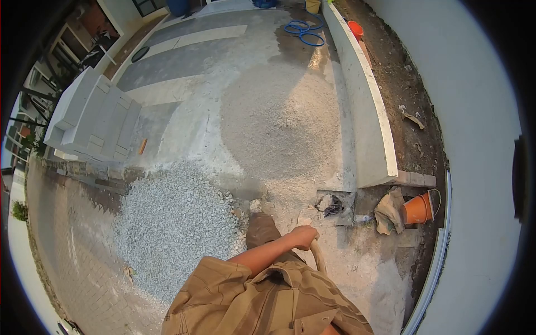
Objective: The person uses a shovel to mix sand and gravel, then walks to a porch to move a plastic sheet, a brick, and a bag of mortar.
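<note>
My left hand (303,237) is closed around the end of a pale, curved handle (319,258), in front of my body. The handle runs down behind my brown shirt (245,301), so its other end is hidden. Only a sliver of skin shows at the bottom edge, and my right hand is out of sight. Ahead on the concrete lies a wide pile of grey-brown sand (285,123). A heap of pale crushed stone (176,229) lies to the left of my leg.
An orange bucket (417,210) lies tipped beside a crumpled sack (388,212) at the right. A low wall (365,111) borders the sand. White blocks (95,120) are stacked at the left. A blue hose (304,33) lies coiled at the back.
</note>
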Tool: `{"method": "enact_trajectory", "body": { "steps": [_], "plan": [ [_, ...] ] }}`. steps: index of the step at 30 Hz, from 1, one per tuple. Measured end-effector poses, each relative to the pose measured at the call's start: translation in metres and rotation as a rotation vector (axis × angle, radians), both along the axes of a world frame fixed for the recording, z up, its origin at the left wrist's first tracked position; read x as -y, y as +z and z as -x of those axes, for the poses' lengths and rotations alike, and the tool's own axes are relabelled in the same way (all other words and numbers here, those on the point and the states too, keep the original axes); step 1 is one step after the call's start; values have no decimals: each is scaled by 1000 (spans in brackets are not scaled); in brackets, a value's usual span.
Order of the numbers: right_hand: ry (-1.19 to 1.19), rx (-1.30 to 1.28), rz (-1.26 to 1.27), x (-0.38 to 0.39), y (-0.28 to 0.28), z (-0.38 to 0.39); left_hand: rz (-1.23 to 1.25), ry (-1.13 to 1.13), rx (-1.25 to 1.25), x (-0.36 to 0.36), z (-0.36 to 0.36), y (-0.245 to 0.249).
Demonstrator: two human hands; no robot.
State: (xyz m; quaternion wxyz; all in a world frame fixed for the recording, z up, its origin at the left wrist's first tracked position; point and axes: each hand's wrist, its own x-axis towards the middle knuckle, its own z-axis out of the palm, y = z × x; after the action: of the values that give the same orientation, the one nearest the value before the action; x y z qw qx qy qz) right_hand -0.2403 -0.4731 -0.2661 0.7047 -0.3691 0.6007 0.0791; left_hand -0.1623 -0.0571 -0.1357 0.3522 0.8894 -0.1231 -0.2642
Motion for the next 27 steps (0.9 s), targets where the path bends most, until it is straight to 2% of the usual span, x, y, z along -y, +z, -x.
{"method": "enact_trajectory", "body": {
  "steps": [4,8,11,14,16,18,22,23,27],
  "plan": [
    [15,3,16,-87,-12,-46,98,26,-55,-91,-11,-41],
    [20,-4,71,-178,-4,-84,128,122,-90,-214,-21,-59],
    [30,0,93,-249,-2,-126,77,229,-145,-316,-56,-6],
    [-90,72,-30,-321,-28,-190,-10,249,-114,-414,-85,3],
    [-41,109,-15,-405,-4,-229,-68,275,-94,-471,-101,15],
    [-66,141,-9,-471,-9,-265,-89,346,-13,-521,-111,14],
    [81,139,-116,-582,-56,-323,-131,525,-114,-600,-121,36],
    [121,139,-113,-618,-52,-355,-133,586,-111,-620,-130,43],
    [201,22,-120,-738,-35,-390,-172,710,-234,-700,-145,100]
  ]
}}
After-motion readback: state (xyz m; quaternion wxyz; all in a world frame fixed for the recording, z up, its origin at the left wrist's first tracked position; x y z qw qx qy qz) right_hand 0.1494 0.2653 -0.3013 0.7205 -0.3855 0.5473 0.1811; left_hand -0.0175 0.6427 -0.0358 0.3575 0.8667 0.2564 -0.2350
